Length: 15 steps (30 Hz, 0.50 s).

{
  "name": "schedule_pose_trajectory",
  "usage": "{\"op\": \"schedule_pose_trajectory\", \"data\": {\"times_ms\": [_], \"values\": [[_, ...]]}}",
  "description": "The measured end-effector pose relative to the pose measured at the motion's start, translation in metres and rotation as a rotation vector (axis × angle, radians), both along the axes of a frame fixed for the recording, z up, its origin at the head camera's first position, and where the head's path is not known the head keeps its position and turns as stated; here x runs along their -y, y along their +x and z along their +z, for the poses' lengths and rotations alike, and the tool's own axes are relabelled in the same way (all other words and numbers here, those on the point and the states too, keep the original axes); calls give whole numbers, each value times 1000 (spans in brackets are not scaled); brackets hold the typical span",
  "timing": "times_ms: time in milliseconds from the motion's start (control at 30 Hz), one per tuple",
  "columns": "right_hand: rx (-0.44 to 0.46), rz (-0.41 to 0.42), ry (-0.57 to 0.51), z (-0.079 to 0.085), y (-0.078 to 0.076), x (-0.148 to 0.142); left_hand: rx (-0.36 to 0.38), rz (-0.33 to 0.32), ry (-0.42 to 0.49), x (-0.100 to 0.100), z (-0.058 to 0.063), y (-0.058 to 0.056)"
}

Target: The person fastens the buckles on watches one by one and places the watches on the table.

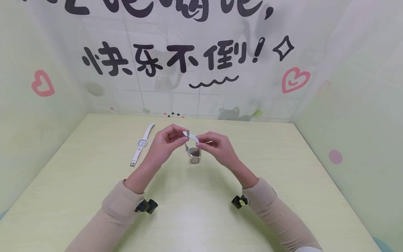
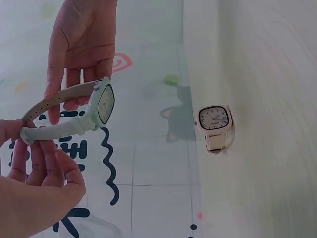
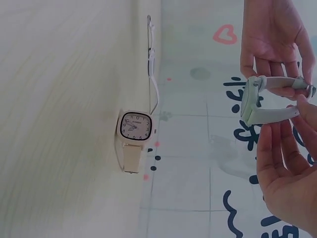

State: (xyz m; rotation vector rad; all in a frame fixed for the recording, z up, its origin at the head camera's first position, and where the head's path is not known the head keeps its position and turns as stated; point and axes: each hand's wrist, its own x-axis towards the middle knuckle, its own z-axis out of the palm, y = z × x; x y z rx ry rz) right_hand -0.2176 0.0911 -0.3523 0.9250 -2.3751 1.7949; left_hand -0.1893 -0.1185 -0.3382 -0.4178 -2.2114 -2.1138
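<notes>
A pale watch (image 2: 104,105) hangs between my two hands, its strap bent into a loop with the case lowest. My left hand (image 1: 167,141) pinches the buckle end of the strap between thumb and fingers. On the other side, my right hand (image 1: 220,147) pinches the holed strap end (image 2: 44,105) near its tip. In the right wrist view the metal buckle (image 3: 311,91) shows at the left hand's fingertips. Just beyond the held one, a closed beige watch (image 3: 136,126) with a square, black-rimmed dial rests on the table.
A white watch (image 1: 142,143) lies stretched out flat on the table, left of my left hand. The pale wooden table (image 1: 192,217) meets a printed backdrop (image 1: 176,101) behind and on both sides. Dark wrist cameras (image 1: 148,206) sit at both cuffs.
</notes>
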Motion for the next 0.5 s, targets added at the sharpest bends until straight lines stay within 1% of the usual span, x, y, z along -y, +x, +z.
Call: {"op": "schedule_pose_trajectory", "data": {"times_ms": [100,167,233,367,500], "values": [[-27,-34,-14,3,5,3,-4,18,2,-3,1,1],[-79,-60,-26,6,9,5,-19,33,-14,-6,1,1],[-156,-85,-22,9,13,8,-42,46,-31,-9,2,2],[-296,-125,25,15,19,12,-98,81,-92,-16,3,4],[-370,-186,90,19,21,13,-154,131,-183,-23,4,8]]}}
